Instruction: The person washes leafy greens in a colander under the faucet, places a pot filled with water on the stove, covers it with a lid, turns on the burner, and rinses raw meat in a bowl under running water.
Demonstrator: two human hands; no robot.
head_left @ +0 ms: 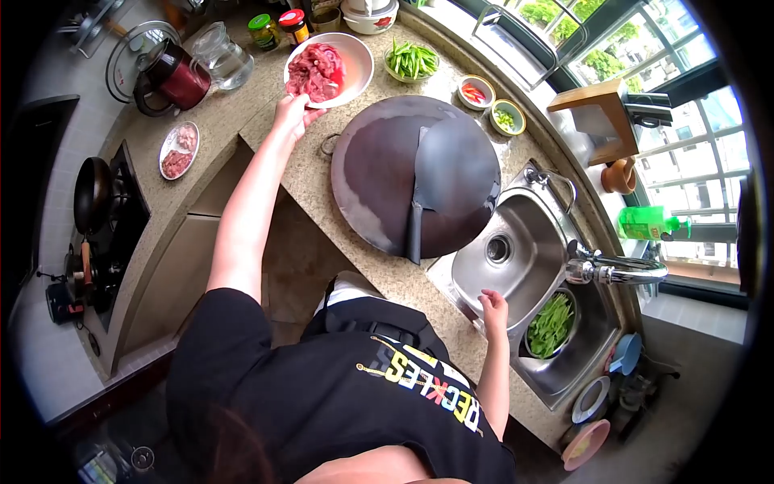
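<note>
My left hand (pixel 297 119) is closed on the near rim of a white bowl (pixel 362 66) at the counter's far side. Sliced raw red meat (pixel 316 71) lies in that bowl, with some pinkish liquid beside it. My right hand (pixel 493 310) hangs by the near edge of the steel sink (pixel 524 262), fingers loosely bent and apart, holding nothing. Between my hands lies a large round dark cutting board (pixel 375 173). A cleaver (pixel 415 230) rests flat on it, its black handle toward me; the blade area looks blurred.
Green peppers (pixel 411 60), red chili pieces (pixel 472 93) and chopped greens (pixel 505 120) stand in bowls behind the board. A plate of meat (pixel 178 151) is at left near the stove (pixel 121 218). Leafy greens (pixel 551 324) fill a bowl in the second basin, beside the faucet (pixel 617 269).
</note>
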